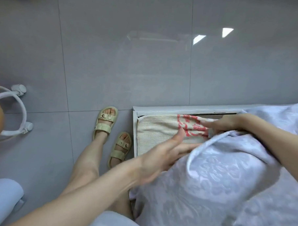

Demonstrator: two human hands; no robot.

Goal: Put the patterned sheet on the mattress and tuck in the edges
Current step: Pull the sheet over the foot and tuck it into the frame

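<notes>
Floor [129,69]: glossy grey tile with window glare, and a white bed frame [179,109] corner standing on it. Mattress [154,130] cover is cream with red print [192,126], too blurred for us to read. Patterned sheet [219,175] lies bunched over the mattress, leaving the corner bare. Left hand [160,157] has straight fingers, tips under the sheet fold. Right hand [226,122] lies flat at its far edge.

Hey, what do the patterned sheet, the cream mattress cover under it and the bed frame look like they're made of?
Patterned sheet: soft woven cloth, pale lilac-white with a tone-on-tone pattern; it folds and billows.
Cream mattress cover: probably terry-like cloth, matte and nubbly, with a red print.
Bed frame: hard, smooth and white, seemingly painted; whether metal or wood, I can't tell.
</notes>
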